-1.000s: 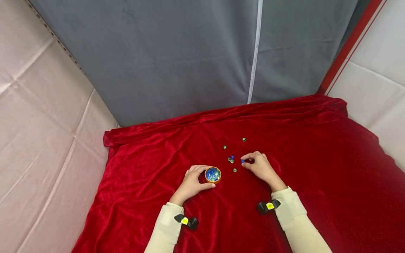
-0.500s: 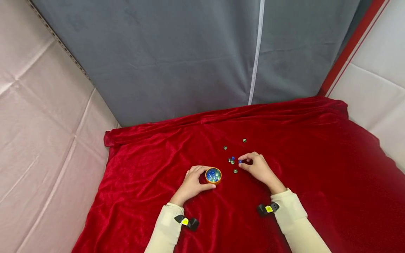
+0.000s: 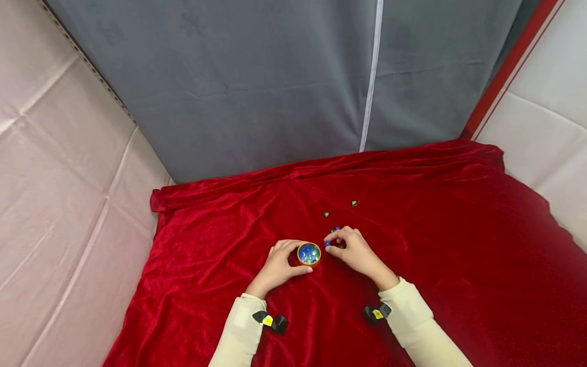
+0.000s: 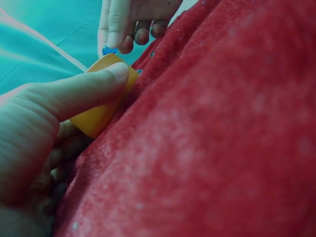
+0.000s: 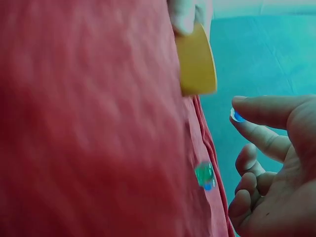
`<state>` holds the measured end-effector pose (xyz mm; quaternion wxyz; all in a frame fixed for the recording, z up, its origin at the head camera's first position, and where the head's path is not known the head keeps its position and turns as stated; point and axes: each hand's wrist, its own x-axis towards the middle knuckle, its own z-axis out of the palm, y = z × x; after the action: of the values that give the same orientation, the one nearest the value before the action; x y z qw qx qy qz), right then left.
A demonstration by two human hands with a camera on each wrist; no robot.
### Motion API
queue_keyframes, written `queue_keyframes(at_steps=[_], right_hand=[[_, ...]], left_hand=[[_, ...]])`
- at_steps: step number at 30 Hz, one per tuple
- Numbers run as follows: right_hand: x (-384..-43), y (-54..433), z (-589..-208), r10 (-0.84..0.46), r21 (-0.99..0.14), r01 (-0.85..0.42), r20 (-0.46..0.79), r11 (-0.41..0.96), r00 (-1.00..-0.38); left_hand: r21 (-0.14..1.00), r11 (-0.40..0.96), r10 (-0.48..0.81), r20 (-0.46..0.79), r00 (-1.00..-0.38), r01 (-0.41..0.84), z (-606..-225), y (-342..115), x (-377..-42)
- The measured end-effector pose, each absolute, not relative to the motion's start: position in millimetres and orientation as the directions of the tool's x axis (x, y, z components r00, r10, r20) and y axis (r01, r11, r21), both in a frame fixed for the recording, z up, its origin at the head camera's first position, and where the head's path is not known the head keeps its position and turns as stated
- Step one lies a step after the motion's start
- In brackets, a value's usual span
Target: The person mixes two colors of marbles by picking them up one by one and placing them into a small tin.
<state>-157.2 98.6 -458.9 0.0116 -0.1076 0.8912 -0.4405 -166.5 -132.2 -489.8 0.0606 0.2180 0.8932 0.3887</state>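
Note:
My left hand (image 3: 278, 266) grips a small orange-yellow cup (image 4: 101, 112) between thumb and fingers. In the head view, blue and green glass marbles (image 3: 309, 253) fill much of the cup. Just right of the cup, my right hand (image 3: 355, 251) pinches a blue marble (image 5: 237, 115) between thumb and index finger. The right wrist view shows that marble apart from the cup's rim, with the other fingers loosely bent. Behind the right hand a few loose marbles (image 3: 337, 228) are partly hidden.
Two green marbles lie farther back, one left (image 3: 326, 214) and one right (image 3: 354, 203). A wrinkled red velvet cloth (image 3: 220, 229) covers the table. Beyond it stands a grey curtain (image 3: 257, 92), with pale fabric walls on both sides.
My right hand has moved left and slightly toward me, carrying the blue marble from beside the loose marbles to near the cup. The left hand and cup have stayed in place.

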Motion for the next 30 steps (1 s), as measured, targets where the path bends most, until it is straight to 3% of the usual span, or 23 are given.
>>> queue_keyframes(at_steps=[30], right_hand=[[-144.1,66.8,-458.8,-0.268,-0.776,-0.229,0.081,0.588,-0.960]], left_hand=[[0.701,0.611,0.456,0.066,-0.887,0.366,-490.9,-133.4,-167.6]])
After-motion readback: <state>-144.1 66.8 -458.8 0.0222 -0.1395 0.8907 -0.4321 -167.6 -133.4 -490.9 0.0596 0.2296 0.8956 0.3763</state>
